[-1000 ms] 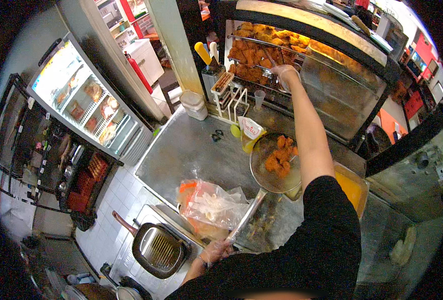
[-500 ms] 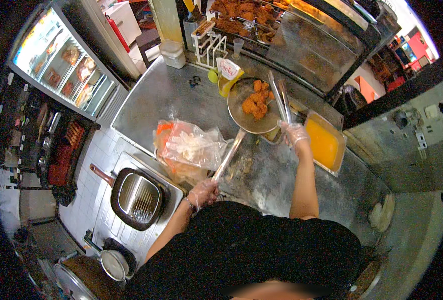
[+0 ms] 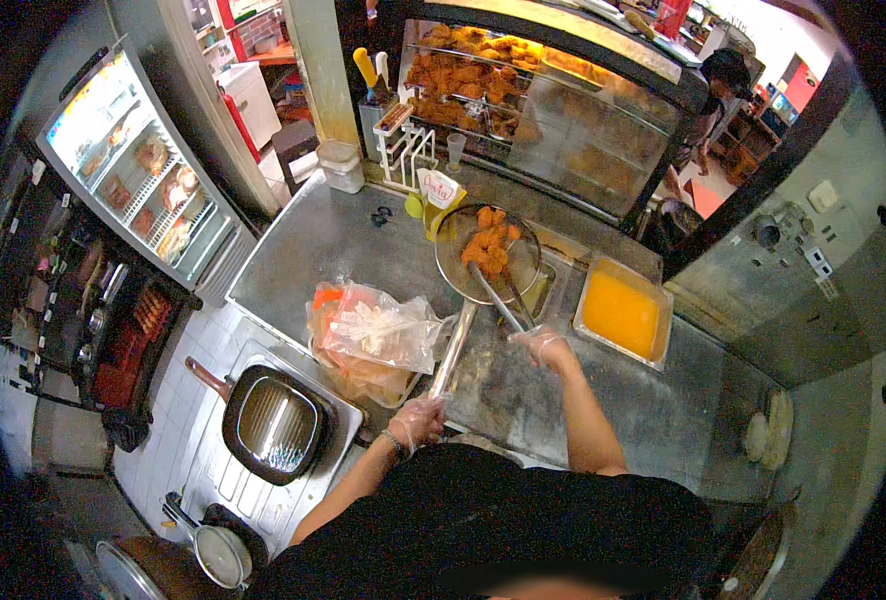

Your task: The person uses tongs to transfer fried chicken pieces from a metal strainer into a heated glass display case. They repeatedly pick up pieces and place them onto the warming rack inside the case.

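Note:
With a clear plastic glove on, my left hand [image 3: 418, 422] is closed round the long metal handle of a round strainer [image 3: 451, 264]. Several pieces of fried chicken [image 3: 487, 243] lie heaped in its basket. My right hand [image 3: 545, 348], gloved too, grips metal tongs [image 3: 503, 304]. The tips of the tongs reach into the strainer and meet the chicken; whether they pinch a piece I cannot tell. Crumpled plastic bags [image 3: 383, 335] sit on the steel counter just beyond my left hand. To the right of the strainer stands a metal tray of orange-yellow liquid [image 3: 620, 315].
A yellow-and-white pouch [image 3: 437, 200] stands by the strainer's far left rim. Behind the counter [image 3: 293, 250] is a glass display case [image 3: 583, 125] with fried chicken. A square pan [image 3: 275, 425] rests at lower left, near a lit fridge [image 3: 143, 170]. Another person [image 3: 728, 75] is at far right.
The tongs have swung from the strainer's right side down into the chicken, my right hand moving left and nearer. My left hand keeps its hold. The whole view has shifted slightly.

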The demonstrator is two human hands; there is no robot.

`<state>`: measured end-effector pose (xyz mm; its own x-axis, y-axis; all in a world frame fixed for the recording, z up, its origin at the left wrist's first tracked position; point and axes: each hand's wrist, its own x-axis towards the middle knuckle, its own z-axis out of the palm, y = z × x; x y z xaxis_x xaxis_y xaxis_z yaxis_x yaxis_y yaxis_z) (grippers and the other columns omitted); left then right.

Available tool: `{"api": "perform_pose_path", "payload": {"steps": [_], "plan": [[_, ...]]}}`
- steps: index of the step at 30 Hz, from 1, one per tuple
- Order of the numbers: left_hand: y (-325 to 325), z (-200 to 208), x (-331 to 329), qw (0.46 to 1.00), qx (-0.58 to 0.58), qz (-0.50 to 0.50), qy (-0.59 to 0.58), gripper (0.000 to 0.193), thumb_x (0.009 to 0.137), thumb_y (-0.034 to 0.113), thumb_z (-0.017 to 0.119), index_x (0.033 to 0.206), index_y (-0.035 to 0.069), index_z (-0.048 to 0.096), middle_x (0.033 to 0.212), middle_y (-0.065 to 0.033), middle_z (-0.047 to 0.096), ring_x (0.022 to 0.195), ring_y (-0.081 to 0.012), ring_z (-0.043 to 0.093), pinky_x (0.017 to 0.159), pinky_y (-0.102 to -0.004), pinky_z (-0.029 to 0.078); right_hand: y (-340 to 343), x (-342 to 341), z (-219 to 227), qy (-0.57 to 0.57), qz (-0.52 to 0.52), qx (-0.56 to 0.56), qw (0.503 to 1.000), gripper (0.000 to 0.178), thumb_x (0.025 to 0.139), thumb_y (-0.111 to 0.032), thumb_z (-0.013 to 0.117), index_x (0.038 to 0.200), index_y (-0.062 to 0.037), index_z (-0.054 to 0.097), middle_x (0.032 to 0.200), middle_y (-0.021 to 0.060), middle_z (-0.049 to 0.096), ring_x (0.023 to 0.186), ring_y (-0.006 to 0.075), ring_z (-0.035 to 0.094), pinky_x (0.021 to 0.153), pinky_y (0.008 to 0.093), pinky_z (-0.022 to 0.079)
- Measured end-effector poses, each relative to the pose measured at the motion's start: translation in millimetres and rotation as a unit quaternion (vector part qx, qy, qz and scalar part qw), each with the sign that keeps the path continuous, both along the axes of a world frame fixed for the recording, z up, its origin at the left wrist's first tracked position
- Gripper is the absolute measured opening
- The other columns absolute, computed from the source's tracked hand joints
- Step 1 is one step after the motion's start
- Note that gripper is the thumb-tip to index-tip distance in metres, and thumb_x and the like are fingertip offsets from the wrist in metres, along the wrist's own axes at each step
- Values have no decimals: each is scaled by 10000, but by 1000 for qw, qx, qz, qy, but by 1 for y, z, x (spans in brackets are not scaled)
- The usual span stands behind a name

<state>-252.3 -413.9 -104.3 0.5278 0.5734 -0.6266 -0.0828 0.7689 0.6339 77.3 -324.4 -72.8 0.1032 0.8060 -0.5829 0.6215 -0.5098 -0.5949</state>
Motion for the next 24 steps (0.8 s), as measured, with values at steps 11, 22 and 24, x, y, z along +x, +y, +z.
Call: {"api": "perform_pose_path", "payload": {"steps": [11, 22, 24], "plan": [[-14, 16, 4, 995, 80, -40, 54, 263, 996, 353, 563, 960, 100, 502, 703, -13, 500, 529, -122, 471, 451, -277, 421, -8, -38, -7, -140, 4, 26, 990, 589, 837, -503, 653, 964, 71, 684, 1016, 306, 668, 970, 416, 664, 826, 472, 514], [-17, 0, 6, 998, 34, -17, 49, 244, 1022, 340, 513, 940, 111, 489, 721, -20, 512, 528, -117, 451, 455, -272, 404, 0, -11, -72, -284, 287, 172, 899, 329, 897, -312, 605, 932, 0, 705, 858, 255, 678, 865, 361, 689, 762, 455, 541], [-18, 4, 5, 999, 24, 7, 46, 222, 1022, 332, 518, 994, 118, 465, 736, -10, 504, 529, -109, 441, 449, -268, 399, 5, -2, -63, -211, 219, 133, 943, 349, 885, -350, 621, 911, -16, 717, 774, 204, 682, 768, 319, 691, 710, 443, 539]]}}
